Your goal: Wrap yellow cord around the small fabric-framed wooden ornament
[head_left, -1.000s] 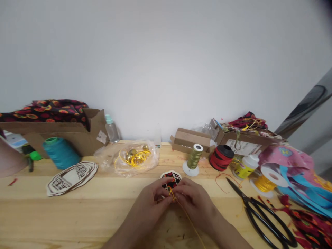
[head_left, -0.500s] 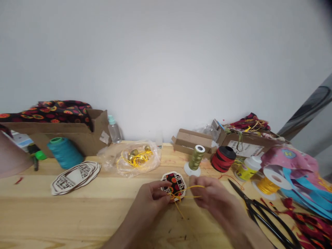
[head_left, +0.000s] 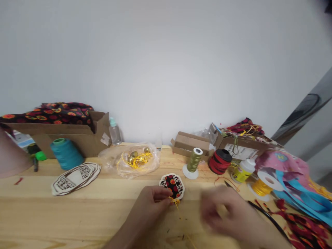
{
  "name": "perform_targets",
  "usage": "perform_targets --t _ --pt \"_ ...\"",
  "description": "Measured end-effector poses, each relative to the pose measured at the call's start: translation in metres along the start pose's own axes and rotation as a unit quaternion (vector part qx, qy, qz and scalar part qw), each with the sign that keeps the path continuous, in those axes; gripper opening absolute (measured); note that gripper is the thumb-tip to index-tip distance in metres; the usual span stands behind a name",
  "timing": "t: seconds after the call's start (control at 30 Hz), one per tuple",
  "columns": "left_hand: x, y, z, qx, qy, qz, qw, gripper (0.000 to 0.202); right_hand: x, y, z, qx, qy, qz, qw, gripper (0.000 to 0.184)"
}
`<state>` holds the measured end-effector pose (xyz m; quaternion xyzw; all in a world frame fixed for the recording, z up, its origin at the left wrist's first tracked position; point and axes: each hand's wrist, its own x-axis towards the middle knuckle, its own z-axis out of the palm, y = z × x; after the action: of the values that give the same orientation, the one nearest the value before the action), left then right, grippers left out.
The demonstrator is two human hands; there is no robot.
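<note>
**Left fingertips pinch the cord at the ornament's near edge**

The left hand has thumb and forefinger pressed together on a thin yellow cord, just where it bunches against the near edge of a small round ornament. The ornament is black-and-red fabric under a pale lattice frame. It lies flat on the light wooden table, just beyond the pinch. From the pinch the cord trails loose toward the person.

The right hand is to the right of the pinch, apart from the ornament. It is too blurred to tell whether its fingers are spread or closed.

The ornament looks light, thin and stiff. Its lattice bars seem fine enough to snap, so the outer rim is probably the safer hold. The cord looks limp and smooth and likely to slide, so a pinch close to the ornament should hold it best.

Beyond the grip and to its right stand an olive-gold thread spool and a red ribbon roll. Black scissors lie further right, and a stack of pale lattice cut-outs lies well to the left.
</note>
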<state>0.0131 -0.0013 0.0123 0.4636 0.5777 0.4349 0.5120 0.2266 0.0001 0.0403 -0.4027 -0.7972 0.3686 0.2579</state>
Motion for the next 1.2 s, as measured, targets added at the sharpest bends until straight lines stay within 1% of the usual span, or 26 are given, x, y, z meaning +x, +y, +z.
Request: perform_targets --t 0.07,0.1,0.13,0.2,0.27,0.37,0.53,0.7,0.9,0.97,1.07,1.13,1.2 --pt "-0.001 0.001 0.0 -0.002 -0.01 0.011 1.0 0.012 0.033 -0.006 0.009 -0.122 0.039 -0.044 0.991 0.009" --pt "-0.001 0.001 0.0 -0.002 -0.017 0.014 1.0 0.01 0.044 -0.007 0.014 -0.168 0.028 -0.049 0.984 0.01" --pt "-0.001 0.002 0.0 -0.001 -0.023 0.015 1.0 0.009 0.051 -0.007 0.019 -0.191 0.02 -0.051 0.98 0.01" --pt "-0.001 0.002 -0.001 0.008 -0.031 0.015 0.999 0.009 0.055 -0.004 0.028 -0.214 0.011 -0.047 0.976 0.013" --pt "-0.002 0.002 -0.001 0.026 -0.037 0.017 0.999 0.008 0.053 0.001 0.033 -0.21 0.019 -0.051 0.976 0.011" --pt "-0.004 0.001 -0.001 0.062 -0.043 0.034 0.997 0.009 0.049 0.008 0.037 -0.183 0.028 -0.079 0.979 0.005" --pt "-0.005 0.0 0.0 0.091 -0.064 0.05 0.993 0.01 0.05 0.012 0.04 -0.17 0.019 -0.111 0.979 0.009" --pt "-0.004 0.004 0.0 0.099 -0.078 0.059 0.99 0.012 0.05 0.013 0.04 -0.18 0.009 -0.117 0.977 0.01" --pt "-0.007 0.01 0.004 0.125 -0.101 0.063 0.985 0.021 0.05 0.019 0.042 -0.144 -0.003 -0.112 0.983 0.007" --pt "-0.007 0.01 0.005 0.162 -0.094 0.071 0.98 0.021 0.051 0.021 0.043 -0.13 -0.002 -0.117 0.985 0.007" --pt "-0.004 0.01 0.005 0.247 -0.061 0.098 0.962 0.018 0.053 0.022 0.044 -0.108 -0.003 -0.112 0.988 0.008" --pt "-0.002 0.01 0.004 0.284 -0.059 0.117 0.95 0.016 0.054 0.022 0.043 -0.094 -0.005 -0.1 0.991 0.008" --pt "-0.001 0.011 0.003 0.301 -0.065 0.133 0.942 0.016 0.055 0.02 0.042 -0.083 -0.009 -0.088 0.993 0.009"
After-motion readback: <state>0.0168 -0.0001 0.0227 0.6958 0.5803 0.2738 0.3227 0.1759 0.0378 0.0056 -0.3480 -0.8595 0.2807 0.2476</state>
